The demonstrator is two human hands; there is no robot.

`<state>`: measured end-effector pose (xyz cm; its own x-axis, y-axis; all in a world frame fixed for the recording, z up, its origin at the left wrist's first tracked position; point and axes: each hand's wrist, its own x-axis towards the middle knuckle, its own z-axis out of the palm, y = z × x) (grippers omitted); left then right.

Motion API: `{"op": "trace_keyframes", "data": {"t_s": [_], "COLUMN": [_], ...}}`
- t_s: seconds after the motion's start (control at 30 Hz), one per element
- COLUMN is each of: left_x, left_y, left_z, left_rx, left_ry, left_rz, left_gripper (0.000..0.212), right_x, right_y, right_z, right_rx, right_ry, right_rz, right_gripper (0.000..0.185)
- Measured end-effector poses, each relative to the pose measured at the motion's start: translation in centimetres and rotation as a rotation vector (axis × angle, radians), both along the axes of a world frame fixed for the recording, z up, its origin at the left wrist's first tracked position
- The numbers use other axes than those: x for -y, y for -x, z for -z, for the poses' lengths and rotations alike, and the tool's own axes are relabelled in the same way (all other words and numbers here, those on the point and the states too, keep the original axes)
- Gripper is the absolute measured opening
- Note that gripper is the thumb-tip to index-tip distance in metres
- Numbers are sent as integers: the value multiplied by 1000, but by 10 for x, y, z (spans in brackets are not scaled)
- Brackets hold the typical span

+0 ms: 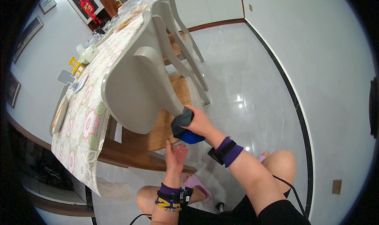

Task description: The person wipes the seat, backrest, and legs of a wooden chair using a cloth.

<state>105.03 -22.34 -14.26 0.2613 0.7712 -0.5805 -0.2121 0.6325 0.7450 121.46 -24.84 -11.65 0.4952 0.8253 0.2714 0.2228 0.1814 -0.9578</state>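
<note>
My right hand [199,122] grips a dark grey cloth [183,122] with a blue part [192,137]. The cloth is pressed to the lower back post of a grey chair [130,88], just above its wooden seat [161,130]. My left hand [176,158] is held below the cloth, palm up and fingers apart, with nothing in it. It is close to the seat's near edge; whether it touches is unclear. Both wrists wear purple bands with black straps.
A table with a flowered tablecloth [88,124] stands left of the chair, bearing a plate [60,114], a yellow stand [75,65] and plastic bags [133,10]. A second chair [177,26] stands beyond. A wall [331,106] bounds the tiled floor [251,85] on the right.
</note>
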Motion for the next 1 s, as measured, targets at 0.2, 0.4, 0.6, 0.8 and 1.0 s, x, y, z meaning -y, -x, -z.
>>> {"op": "trace_keyframes", "data": {"t_s": [0.2, 0.4, 0.6, 0.8, 1.0], "left_x": [-47, -18, 11, 43, 87], "left_y": [22, 6, -50, -103, -147], "left_z": [13, 4, -3, -16, -28], "left_rx": [262, 361, 383, 358, 379], "left_ry": [24, 69, 36, 84, 154], "left_rz": [-38, -144, -43, 64, 168], "left_gripper": [49, 35, 32, 36, 42], "right_x": [-13, 0, 43, 75, 127], "right_y": [9, -8, -66, -127, -172], "right_z": [-6, -1, -24, -26, -51], "right_rx": [-38, -31, 163, 125, 203], "right_ry": [-123, -89, -21, 37, -40], "right_rz": [22, 89, 291, 336, 318], "right_gripper": [43, 43, 49, 42, 31]}}
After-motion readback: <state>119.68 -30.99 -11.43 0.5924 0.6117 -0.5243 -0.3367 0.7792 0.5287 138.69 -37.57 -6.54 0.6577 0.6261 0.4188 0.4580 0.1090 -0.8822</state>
